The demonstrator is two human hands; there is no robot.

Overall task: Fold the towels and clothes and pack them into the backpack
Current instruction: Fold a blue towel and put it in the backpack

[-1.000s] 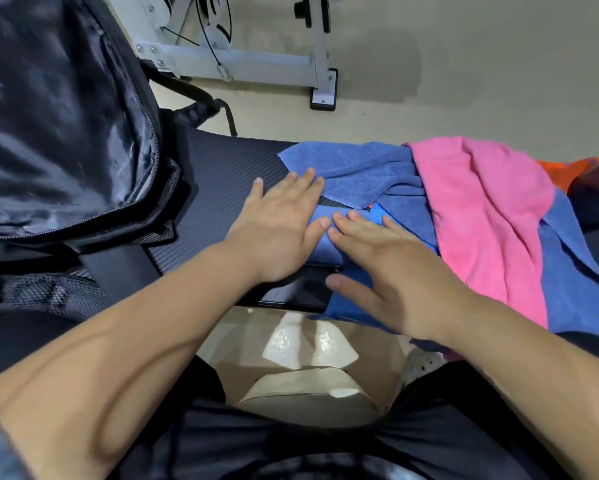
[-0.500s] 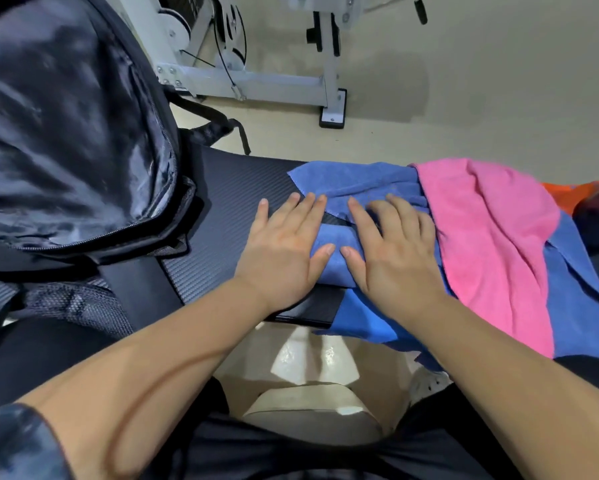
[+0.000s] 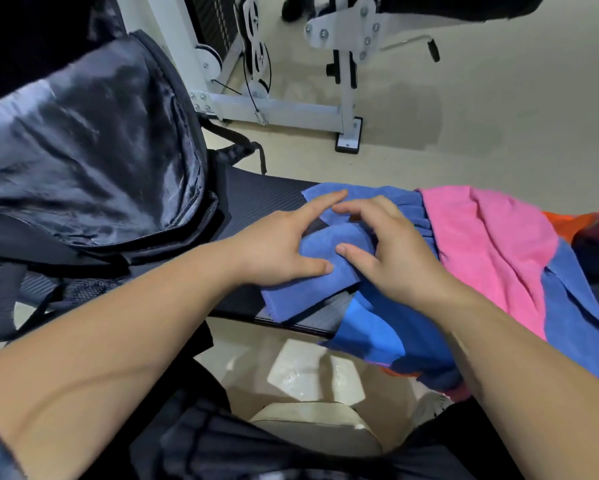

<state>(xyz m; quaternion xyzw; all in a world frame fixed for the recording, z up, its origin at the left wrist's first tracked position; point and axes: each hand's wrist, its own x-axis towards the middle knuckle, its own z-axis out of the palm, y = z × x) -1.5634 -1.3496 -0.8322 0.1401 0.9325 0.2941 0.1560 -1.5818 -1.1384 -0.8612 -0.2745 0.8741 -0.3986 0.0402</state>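
A folded blue towel (image 3: 301, 292) lies at the near edge of a black padded bench (image 3: 256, 195). My left hand (image 3: 273, 244) grips its left side, thumb on top and index finger stretched out past it. My right hand (image 3: 402, 251) grips its right side, thumb on top and fingers curled over the far edge. The towel bulges up between the two hands. A black backpack (image 3: 100, 150) stands unzipped at the left, its shiny lining showing. A pink towel (image 3: 492, 251) lies over more blue cloth (image 3: 377, 334) to the right.
An orange cloth (image 3: 575, 220) peeks out at the far right under the pile. A white gym machine frame (image 3: 277, 109) stands on the beige floor behind the bench. A backpack strap (image 3: 0, 306) hangs off the bench at the left.
Both hands lay flat on the blue towel before. Now their fingers and thumbs have closed round the folded towel and bunched it up; the camera has tilted up.
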